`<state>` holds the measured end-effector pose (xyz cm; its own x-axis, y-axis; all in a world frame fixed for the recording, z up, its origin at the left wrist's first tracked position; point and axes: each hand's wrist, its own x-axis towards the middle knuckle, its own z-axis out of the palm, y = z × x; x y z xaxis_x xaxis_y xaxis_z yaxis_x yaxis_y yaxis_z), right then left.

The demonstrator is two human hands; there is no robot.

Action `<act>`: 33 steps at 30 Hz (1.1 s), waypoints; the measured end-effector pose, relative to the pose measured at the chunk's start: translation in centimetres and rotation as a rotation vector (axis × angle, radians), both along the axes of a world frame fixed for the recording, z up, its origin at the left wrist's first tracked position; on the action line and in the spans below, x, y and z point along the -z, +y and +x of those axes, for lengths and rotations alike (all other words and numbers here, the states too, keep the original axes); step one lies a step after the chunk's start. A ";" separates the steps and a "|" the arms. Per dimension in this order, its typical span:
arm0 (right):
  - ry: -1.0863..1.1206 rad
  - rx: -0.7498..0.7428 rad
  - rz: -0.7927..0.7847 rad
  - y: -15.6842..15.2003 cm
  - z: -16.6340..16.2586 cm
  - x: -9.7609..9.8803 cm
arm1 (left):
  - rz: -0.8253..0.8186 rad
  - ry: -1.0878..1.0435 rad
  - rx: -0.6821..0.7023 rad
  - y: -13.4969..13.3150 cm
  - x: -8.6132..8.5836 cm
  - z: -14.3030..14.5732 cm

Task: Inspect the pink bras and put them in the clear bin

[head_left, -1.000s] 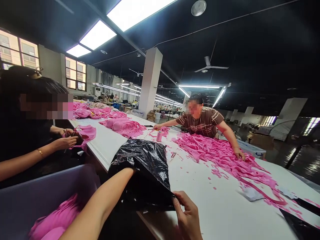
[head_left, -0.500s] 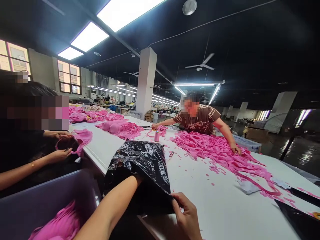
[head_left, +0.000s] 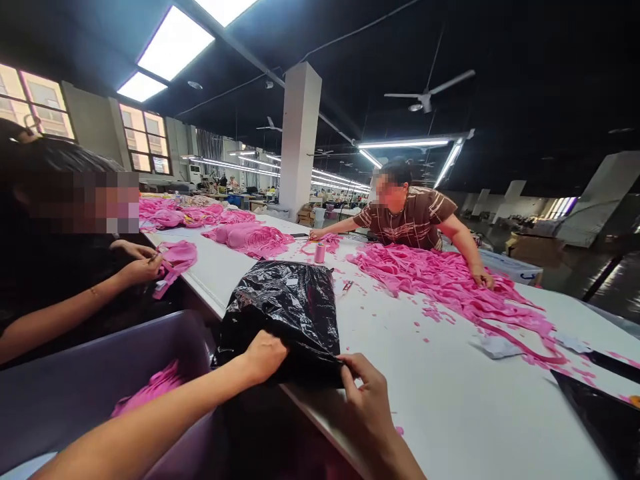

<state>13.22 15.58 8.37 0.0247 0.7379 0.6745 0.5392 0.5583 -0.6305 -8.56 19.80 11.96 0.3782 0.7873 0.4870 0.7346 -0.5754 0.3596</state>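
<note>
While the right hand (head_left: 367,388) is clamping thumb and fingers together on its edge at 4 o'clock, the bag (head_left: 295,293) is lying over the near rim of the table (head_left: 430,400), toward 7 o'clock from mid-view. At the bag's own 7 o'clock the left hand (head_left: 265,353) is resting at the mouth; the fingertips are hiding, so I cannot tell whether they are gripping. Opening is looking done, sealing not: no closure is showing, and the contents are hiding too. The film is gleaming black, crinkling over a boxy, puffed shape. Between 8 and 9 o'clock the bin (head_left: 110,363) is standing, smooth and rigid around soft pink pieces (head_left: 150,389). At 1 o'clock a stubby spool (head_left: 320,253) is standing upright; at 11, rounded cups (head_left: 240,237) are nesting. At 3, a limp heap (head_left: 425,270) is sprawling in tangled strips, 1 worker (head_left: 413,223) leaning over it.
</note>
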 end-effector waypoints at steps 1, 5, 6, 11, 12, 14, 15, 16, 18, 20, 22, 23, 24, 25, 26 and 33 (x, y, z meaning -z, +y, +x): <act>-0.002 -0.014 -0.021 -0.1 0.0 -0.3 | -0.041 -0.004 0.013 -1.3 0.4 -0.8; 0.029 -0.045 0.011 -2.5 -0.2 -1.7 | -0.539 -0.338 0.067 -7.9 1.7 -3.6; 0.049 -0.044 0.012 -3.6 -0.4 -1.8 | -0.720 -0.462 0.103 -9.5 2.1 -3.8; 0.161 -0.169 -0.411 -10.6 -1.3 -0.1 | -1.206 -0.810 0.220 -14.1 3.7 -1.8; 0.158 -0.200 -0.524 -11.7 -1.3 0.5 | -1.248 -0.801 0.240 -14.4 4.0 -1.1; 0.151 -0.251 -0.701 -13.3 -1.1 1.7 | -1.319 -0.749 0.306 -14.5 4.6 0.3; 0.175 -0.280 -0.777 -13.9 -0.9 2.4 | -1.347 -0.721 0.344 -14.5 5.0 0.9; 0.238 -0.305 -0.844 -14.3 -0.6 3.0 | -1.370 -0.700 0.379 -14.5 5.4 1.5; 0.461 -0.325 -0.945 -15.2 0.1 4.4 | -1.417 -0.689 0.411 -14.8 6.2 2.6; 0.688 -0.300 -0.994 -16.2 0.7 5.9 | -1.471 -0.691 0.369 -15.4 7.2 3.5; 0.822 -0.250 -0.999 -17.3 1.0 7.2 | -1.465 -0.672 0.296 -16.3 8.2 4.2; 0.861 -0.236 -0.997 -17.8 1.0 7.7 | -1.406 -0.642 0.267 -16.8 8.7 4.5; 0.893 -0.225 -0.987 -18.3 0.9 8.1 | -1.306 -0.597 0.253 -17.2 9.2 4.7; 0.921 -0.214 -0.976 -18.7 0.8 8.4 | -1.178 -0.538 0.263 -17.6 9.7 4.8; 0.947 -0.195 -0.962 -19.1 0.7 8.5 | -1.036 -0.474 0.308 -17.8 10.1 4.9; 0.929 -0.053 -0.846 -20.7 1.1 7.3 | -0.443 -0.409 0.729 -17.1 10.9 5.0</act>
